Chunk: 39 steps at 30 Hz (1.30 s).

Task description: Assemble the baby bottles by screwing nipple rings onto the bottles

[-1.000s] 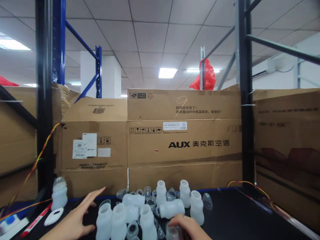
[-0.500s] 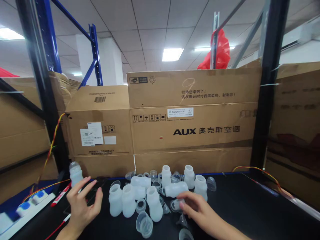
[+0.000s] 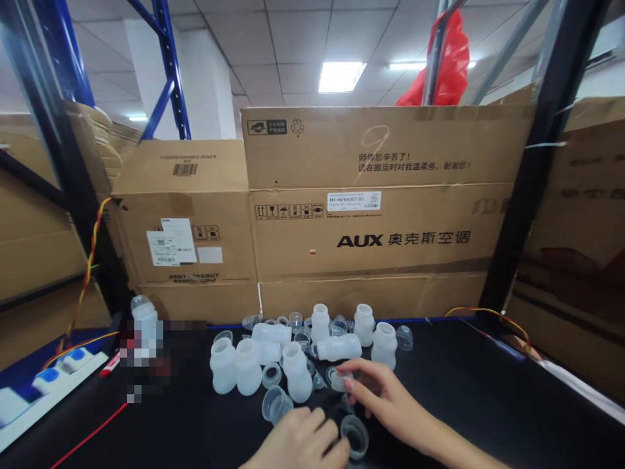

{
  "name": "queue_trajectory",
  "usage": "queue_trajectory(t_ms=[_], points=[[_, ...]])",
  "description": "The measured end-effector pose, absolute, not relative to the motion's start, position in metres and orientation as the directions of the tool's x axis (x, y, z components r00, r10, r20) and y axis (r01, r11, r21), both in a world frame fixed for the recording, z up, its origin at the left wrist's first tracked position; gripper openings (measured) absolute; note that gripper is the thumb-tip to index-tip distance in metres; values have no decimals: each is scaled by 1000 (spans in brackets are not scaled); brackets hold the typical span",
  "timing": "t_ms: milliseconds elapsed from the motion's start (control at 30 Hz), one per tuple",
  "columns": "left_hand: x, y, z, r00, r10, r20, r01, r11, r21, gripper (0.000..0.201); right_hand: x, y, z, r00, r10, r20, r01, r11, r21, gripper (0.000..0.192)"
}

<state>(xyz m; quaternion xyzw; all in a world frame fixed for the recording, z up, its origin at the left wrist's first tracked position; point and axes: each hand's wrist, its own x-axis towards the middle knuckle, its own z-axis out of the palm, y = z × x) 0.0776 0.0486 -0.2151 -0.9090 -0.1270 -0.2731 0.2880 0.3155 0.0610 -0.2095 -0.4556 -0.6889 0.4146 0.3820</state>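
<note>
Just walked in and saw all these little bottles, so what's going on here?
A person works bare-handed at a black table strewn with small translucent white bottles and clear caps. The right hand pinches a clear ring-shaped piece beside the pile. The left hand rests low, touching another clear ring. Some bottles stand upright, others lie on their sides. Cardboard boxes wall off the back.

Translucent matt plastic bottles [image 3: 249, 367] on a matt black tabletop [image 3: 469, 397]; rough cardboard boxes [image 3: 371, 215] behind.
</note>
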Motion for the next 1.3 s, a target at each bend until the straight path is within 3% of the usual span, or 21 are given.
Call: queue_trajectory(t_ms=[133, 267, 367, 567, 667, 733, 833, 967, 1067, 1167, 1233, 1300], points=[[94, 54, -220, 731, 377, 569, 501, -863, -71, 37, 307, 58, -210, -322, 936, 139, 194, 209, -958, 63], [90, 49, -214, 655, 536, 533, 535, -827, 174, 53, 299, 66, -211, -318, 937, 146, 28, 163, -986, 62], [89, 44, -211, 580, 615, 534, 538, -782, 317, 46, 297, 67, -206, -351, 923, 161, -74, 144, -987, 58], [91, 37, -210, 427, 746, 510, 449, -665, 597, 12, 298, 49, -188, -429, 894, 127, -230, 28, -973, 50], [91, 35, -210, 383, 799, 464, 397, -596, 698, 8, 297, 42, -185, -402, 911, 96, -284, -24, -959, 48], [90, 34, -210, 343, 809, 477, 377, -584, 719, 12, 296, 41, -186, -340, 938, 67, -307, -43, -951, 52], [90, 32, -209, 297, 767, 568, 397, -640, 657, 14, 294, 43, -189, -245, 969, 21, -321, -60, -945, 60], [89, 31, -207, 237, 730, 640, 377, -677, 632, 9, 293, 44, -184, -181, 983, -23, -326, -82, -942, 57], [87, 32, -205, 195, 713, 674, 324, -695, 642, 5, 294, 35, -176, -299, 946, -122, -385, -237, -892, 53], [81, 32, -202, 165, 665, 729, 286, -739, 610, 6, 293, 23, -172, -492, 838, -235, -411, -462, -786, 50], [78, 32, -200, 155, 632, 759, 277, -766, 581, 8, 293, 19, -174, -492, 826, -274, -425, -503, -753, 49], [76, 31, -199, 168, 616, 770, 279, -778, 562, 9, 296, 22, -176, -381, 875, -300, -434, -455, -777, 49]])
